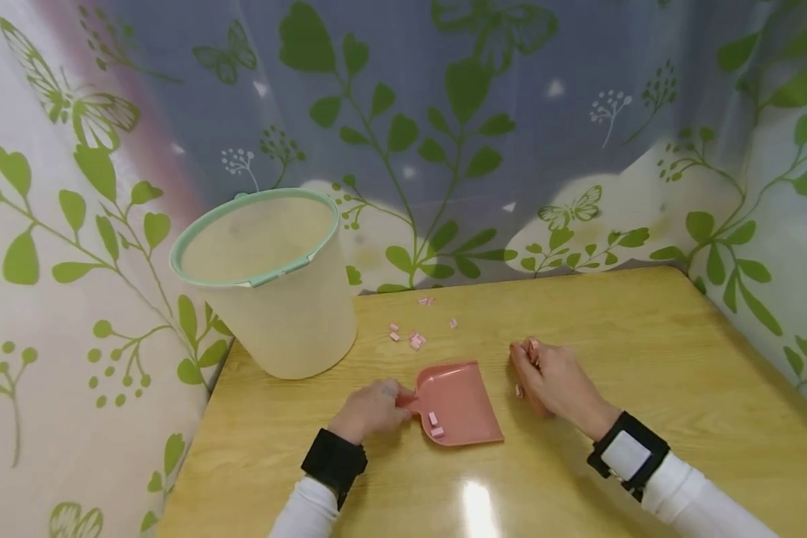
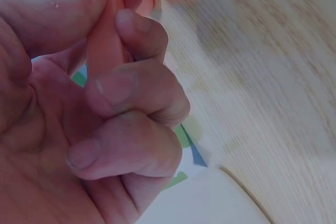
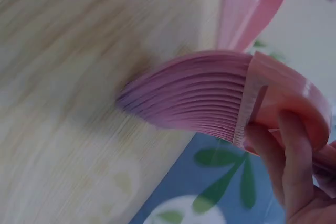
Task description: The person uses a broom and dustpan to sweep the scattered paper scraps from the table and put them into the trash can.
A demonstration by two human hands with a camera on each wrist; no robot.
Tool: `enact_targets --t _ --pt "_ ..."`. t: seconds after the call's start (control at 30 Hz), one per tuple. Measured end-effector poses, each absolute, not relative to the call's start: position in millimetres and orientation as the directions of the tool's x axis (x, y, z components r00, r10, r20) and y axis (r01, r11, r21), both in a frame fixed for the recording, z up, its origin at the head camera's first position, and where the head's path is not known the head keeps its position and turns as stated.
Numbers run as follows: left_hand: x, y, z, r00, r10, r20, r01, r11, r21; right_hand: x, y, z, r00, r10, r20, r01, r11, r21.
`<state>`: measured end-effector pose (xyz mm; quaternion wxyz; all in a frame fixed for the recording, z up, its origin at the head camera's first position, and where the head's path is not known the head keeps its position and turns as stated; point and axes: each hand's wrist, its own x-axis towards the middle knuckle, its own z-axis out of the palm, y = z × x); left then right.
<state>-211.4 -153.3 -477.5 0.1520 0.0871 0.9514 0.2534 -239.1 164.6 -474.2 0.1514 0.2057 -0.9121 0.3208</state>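
Note:
My left hand (image 1: 374,410) grips the handle of a pink dustpan (image 1: 460,403) that lies on the table, its wide lip facing right. In the left wrist view the thumb and curled fingers wrap the pink handle (image 2: 106,48). Two small pink pieces (image 1: 434,424) lie inside the pan near its handle end. Right of the lip, my right hand (image 1: 565,382) holds a small pink brush (image 3: 197,95), mostly hidden under the hand in the head view. Its bristles bend against the tabletop in the right wrist view. One pink piece (image 1: 518,391) lies beside the brush.
More small pink pieces (image 1: 417,341) are scattered on the wooden table (image 1: 619,321) behind the dustpan. A tall pale bucket (image 1: 289,321) with a green rim stands at the back left. Patterned curtain-like cloth (image 1: 403,172) rises along the table's back and sides.

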Motion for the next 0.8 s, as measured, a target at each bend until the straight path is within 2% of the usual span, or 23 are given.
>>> enact_targets --t 0.2,0.4,0.53,0.67,0.8 --pt "-214.1 -152.4 -476.9 -0.938 0.233 -0.257 0.075 0.860 0.505 -230.9 129.9 -472.9 -0.909 -0.246 0.337 -0.415 0.609 -0.676" --pt "-213.1 -153.6 -479.7 -0.936 0.224 -0.270 0.061 0.863 0.502 -222.2 104.4 -475.4 -0.890 -0.242 0.388 -0.454 0.569 -0.686" --pt "-211.8 -155.0 -479.1 -0.935 0.211 -0.286 0.044 0.867 0.496 -219.9 100.9 -467.7 -0.895 -0.294 0.337 -0.445 0.523 -0.727" --pt "-213.0 -155.1 -477.8 -0.933 0.215 -0.287 0.042 0.860 0.509 -237.9 110.8 -452.5 -0.895 -0.331 0.301 -0.427 0.433 -0.794" --pt "-213.7 -154.1 -477.9 -0.936 0.228 -0.269 0.064 0.859 0.508 -276.1 122.4 -441.5 -0.850 -0.362 0.383 -0.514 0.405 -0.756"
